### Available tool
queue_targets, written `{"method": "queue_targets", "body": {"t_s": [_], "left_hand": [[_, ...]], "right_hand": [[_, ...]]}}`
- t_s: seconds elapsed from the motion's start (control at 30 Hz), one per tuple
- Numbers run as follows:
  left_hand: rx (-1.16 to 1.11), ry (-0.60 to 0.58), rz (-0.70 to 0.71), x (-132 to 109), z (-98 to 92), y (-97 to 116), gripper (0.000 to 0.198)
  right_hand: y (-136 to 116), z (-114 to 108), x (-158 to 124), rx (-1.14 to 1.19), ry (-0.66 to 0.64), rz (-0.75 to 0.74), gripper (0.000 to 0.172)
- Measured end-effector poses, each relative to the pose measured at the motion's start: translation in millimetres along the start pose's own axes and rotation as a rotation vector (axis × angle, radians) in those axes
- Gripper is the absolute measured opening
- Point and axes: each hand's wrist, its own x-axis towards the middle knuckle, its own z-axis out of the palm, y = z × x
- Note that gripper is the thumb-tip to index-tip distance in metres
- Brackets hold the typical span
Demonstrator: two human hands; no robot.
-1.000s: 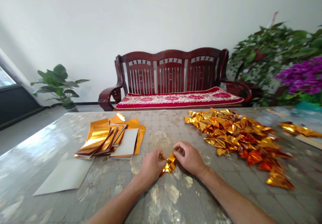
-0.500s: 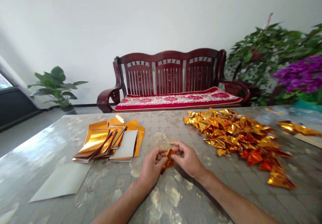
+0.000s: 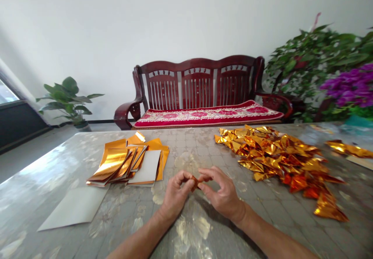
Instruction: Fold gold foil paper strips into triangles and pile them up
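Observation:
Both my hands meet over the middle of the table (image 3: pixel 58 166). My left hand (image 3: pixel 175 195) and my right hand (image 3: pixel 223 193) pinch a small folded piece of gold foil paper (image 3: pixel 197 180) between their fingertips, held just above the tabletop. Most of the piece is hidden by my fingers. A fanned stack of flat gold foil sheets (image 3: pixel 128 160) lies to the left of my hands. A big heap of folded gold foil pieces (image 3: pixel 276 156) lies to the right.
A single sheet, white side up (image 3: pixel 74 208), lies front left. More gold foil (image 3: pixel 349 150) sits at the far right edge. Beyond the table stand a dark wooden bench with a red cushion (image 3: pixel 201 92), a potted plant (image 3: pixel 68 99) and flowering plants (image 3: pixel 329 68).
The foil piece has been lifted off the table and folded smaller; it showed as a wider gold shape before and now only a small edge shows between my fingertips.

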Motion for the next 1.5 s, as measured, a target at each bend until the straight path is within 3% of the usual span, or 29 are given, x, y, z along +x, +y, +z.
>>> {"method": "queue_targets", "body": {"t_s": [0.1, 0.27, 0.4, 0.53, 0.67, 0.8, 0.93, 1.03, 1.23, 1.5], "left_hand": [[-0.217, -0.074, -0.099, 1.1, 0.6, 6.9, 0.038], [-0.362, -0.197, -0.211, -1.2, 7.7, 19.5, 0.051], [-0.501, -0.239, -0.326, -6.7, 17.3, 20.0, 0.05], [-0.515, -0.228, -0.356, -8.7, 21.8, 13.7, 0.044], [-0.369, -0.135, -0.359, -8.2, 17.0, 10.3, 0.034], [-0.024, 0.042, -0.111, -5.1, 5.2, 11.7, 0.031], [0.175, 0.048, -0.01, -0.9, 0.8, 9.2, 0.018], [0.152, 0.068, -0.063, 1.6, 3.3, 4.2, 0.017], [0.039, 0.222, -0.086, 4.6, 5.9, 2.6, 0.019], [-0.082, 0.212, -0.116, 0.0, 3.7, 2.4, 0.033]], "right_hand": [[-5.0, -1.8, 1.7, 0.089, -0.01, 0.074, 0.024], [-3.9, 3.4, 6.9, 0.162, -0.068, 0.17, 0.029], [-4.0, 7.9, 9.8, 0.214, -0.1, 0.173, 0.024], [-8.0, 8.5, 11.2, 0.238, -0.064, 0.181, 0.015], [-9.2, 6.2, 12.8, 0.211, -0.044, 0.208, 0.013], [-3.4, 6.1, 12.4, 0.129, -0.091, 0.238, 0.013], [5.2, 10.0, 9.1, 0.047, -0.138, 0.288, 0.015], [8.3, 12.6, 7.7, 0.061, -0.166, 0.336, 0.018], [5.8, 12.8, 8.8, 0.086, -0.191, 0.38, 0.014], [4.7, 13.3, 11.1, 0.074, -0.143, 0.408, 0.014]]}}
